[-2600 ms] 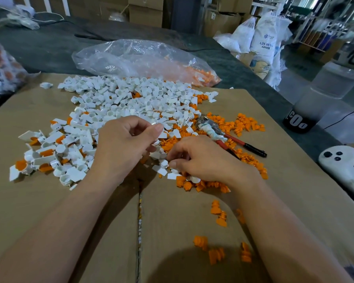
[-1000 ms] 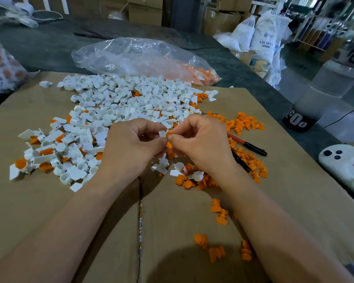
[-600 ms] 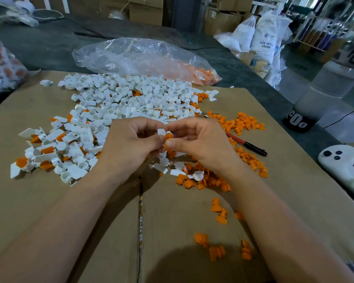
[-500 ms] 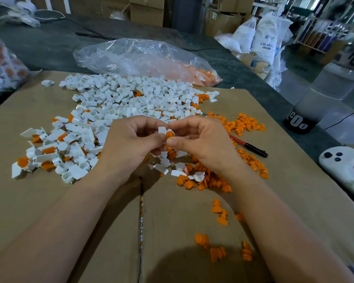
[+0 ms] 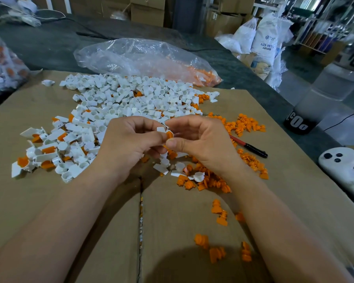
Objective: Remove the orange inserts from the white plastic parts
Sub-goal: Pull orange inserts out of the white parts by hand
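White part (image 5: 161, 129), one, pinched by left grip (image 5: 129, 148), one orange insert (image 5: 169, 135) pinched by right grip (image 5: 200, 142)

We see soft, even daylight, brightest in the upper right of the frame, where the background washes out. A rounded shadow (image 5: 172, 266) darkens the cardboard (image 5: 29, 190) at bottom centre. The white plastic parts (image 5: 131, 99) are sharp — the frame's edges bend and blur.
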